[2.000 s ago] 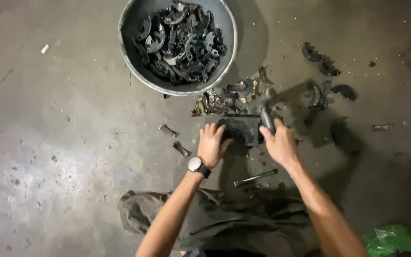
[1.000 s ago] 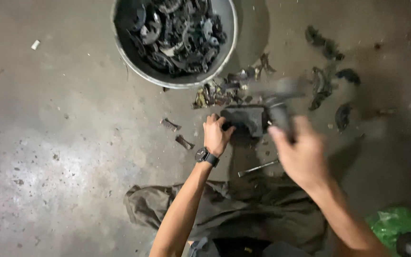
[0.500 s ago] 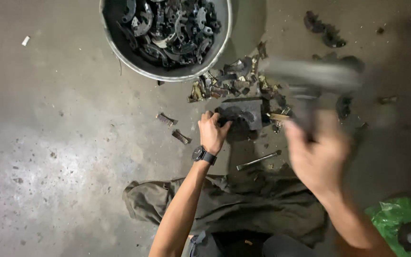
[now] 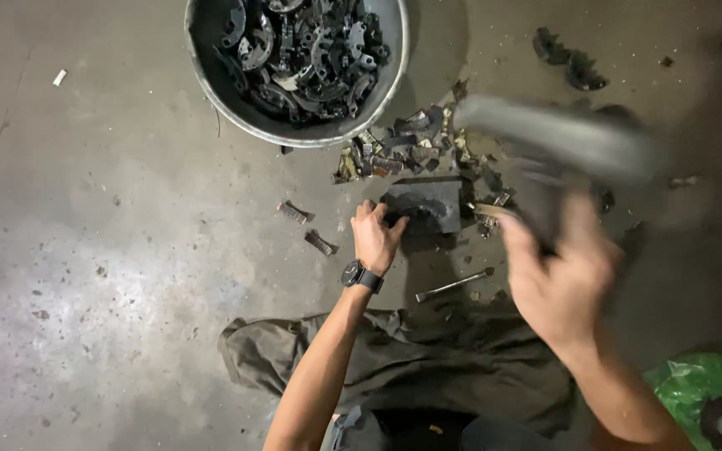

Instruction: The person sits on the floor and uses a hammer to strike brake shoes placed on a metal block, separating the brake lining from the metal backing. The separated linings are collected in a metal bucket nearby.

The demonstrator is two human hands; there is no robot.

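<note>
L hand (image 4: 375,238) steadies block (image 4: 428,207), R hand (image 4: 560,280) grips hammer (image 4: 561,138)

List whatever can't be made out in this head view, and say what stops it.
- Tool in the right hand: motion blur smears it into a grey streak; its kind and the grip on it are unreadable.
- Part under the left hand on the dark block: fingers cover it.
- Metal basin: far rim cut off by the top edge.
- Green bag: cut off by the bottom edge; contents unclear.
</note>
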